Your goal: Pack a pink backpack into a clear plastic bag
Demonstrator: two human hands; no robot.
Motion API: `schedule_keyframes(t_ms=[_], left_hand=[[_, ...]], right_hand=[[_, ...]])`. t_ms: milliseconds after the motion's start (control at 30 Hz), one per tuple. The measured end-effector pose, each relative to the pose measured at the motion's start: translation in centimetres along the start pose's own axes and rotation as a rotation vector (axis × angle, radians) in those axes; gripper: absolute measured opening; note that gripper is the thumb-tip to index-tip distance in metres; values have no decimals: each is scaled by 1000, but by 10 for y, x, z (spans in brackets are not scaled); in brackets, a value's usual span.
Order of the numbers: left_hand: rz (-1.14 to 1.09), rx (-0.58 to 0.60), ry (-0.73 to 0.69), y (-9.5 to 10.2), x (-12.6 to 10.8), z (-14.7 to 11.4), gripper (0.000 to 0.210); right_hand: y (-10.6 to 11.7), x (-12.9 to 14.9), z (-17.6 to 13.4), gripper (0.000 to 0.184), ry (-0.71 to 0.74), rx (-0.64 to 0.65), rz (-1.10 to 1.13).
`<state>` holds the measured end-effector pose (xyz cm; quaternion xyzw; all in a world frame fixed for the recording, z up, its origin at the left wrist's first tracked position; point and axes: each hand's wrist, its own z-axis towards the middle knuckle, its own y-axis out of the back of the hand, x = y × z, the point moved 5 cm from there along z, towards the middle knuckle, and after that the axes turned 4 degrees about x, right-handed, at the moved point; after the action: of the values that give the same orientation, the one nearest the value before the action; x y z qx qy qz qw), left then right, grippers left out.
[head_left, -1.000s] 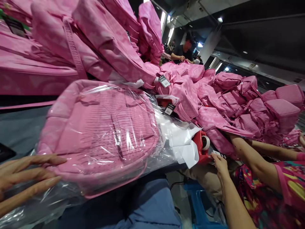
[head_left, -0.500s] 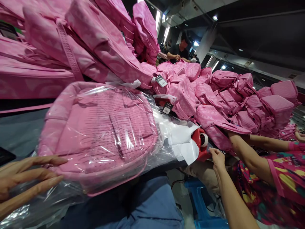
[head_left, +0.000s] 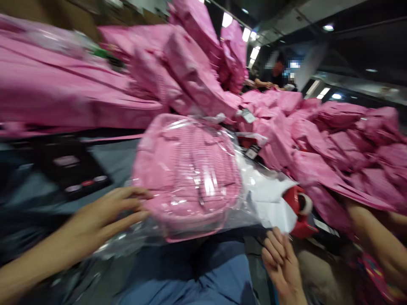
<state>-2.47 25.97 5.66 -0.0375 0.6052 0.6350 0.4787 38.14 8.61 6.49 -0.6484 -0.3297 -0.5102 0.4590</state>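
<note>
A pink backpack [head_left: 187, 169] lies flat inside a clear plastic bag [head_left: 248, 212], straps facing up. My left hand [head_left: 124, 212] rests at its lower left corner, fingers stretched out and apart, touching the plastic. Below the white paper sheets [head_left: 270, 207], my right hand [head_left: 281, 258] is closed in a pinch. Whatever its fingertips hold, if anything, is too small and blurred to make out. Just beyond that hand stands a red tape dispenser [head_left: 297, 212] with a pale roll in it.
Pink backpacks are heaped behind [head_left: 197, 76] and to the right [head_left: 337, 144]. A black flat item [head_left: 73, 165] with light marks lies at left. A co-worker's arm [head_left: 375, 237] reaches in from the right. Another person [head_left: 276, 76] stands at the back.
My view has swung left, so things sit farther right. My right hand has left the tape dispenser and come closer to me. My left hand stays at the bagged backpack's corner.
</note>
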Motion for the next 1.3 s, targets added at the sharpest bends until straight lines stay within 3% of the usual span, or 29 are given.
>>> schedule_keyframes(t_ms=[100, 167, 233, 300, 367, 433, 500, 600, 700, 767, 833, 900, 1000, 1100, 1200, 1300], left_hand=[[-70, 85, 19, 7, -33, 10, 32], [-67, 100, 49, 11, -38, 17, 24], [-50, 111, 75, 11, -38, 20, 18], [-28, 114, 83, 10, -37, 20, 14], [-7, 110, 75, 9, -39, 19, 14], [-1, 114, 69, 8, -41, 19, 15], [-6, 123, 72, 8, -41, 19, 13], [-5, 109, 75, 8, -40, 19, 11], [-5, 83, 54, 8, -39, 20, 14], [-14, 78, 38, 7, -39, 20, 14], [-23, 81, 32, 6, -39, 20, 12], [-27, 93, 34, 6, -39, 19, 11], [-35, 99, 33, 6, -37, 19, 11], [-38, 90, 23, 6, -36, 19, 14], [-30, 102, 40, 7, -34, 20, 15], [-28, 113, 70, 8, -33, 21, 16]], right_hand=[[-79, 27, 0, 48, 95, 536, -73], [-131, 41, 8, 40, 227, 846, -374], [-181, 43, 19, 33, 389, 1051, -701], [-225, 36, 29, 28, 596, 1157, -957], [-258, 22, 41, 21, 794, 1179, -1196], [-276, 6, 60, 16, 845, 1138, -1446], [-282, -2, 82, 14, 731, 1072, -1613], [-274, 8, 108, 27, 568, 944, -1643], [-262, 32, 107, 23, 678, 776, -1473], [-258, 37, 88, 20, 814, 764, -1307], [-260, 27, 64, 15, 942, 823, -1283], [-268, 6, 49, 15, 1015, 803, -1440], [-280, -24, 52, 27, 902, 672, -1706], [-284, -34, 63, 43, 742, 683, -1791], [-275, -10, 60, 47, 818, 741, -1574], [-249, 33, 43, 23, 1114, 641, -1130]])
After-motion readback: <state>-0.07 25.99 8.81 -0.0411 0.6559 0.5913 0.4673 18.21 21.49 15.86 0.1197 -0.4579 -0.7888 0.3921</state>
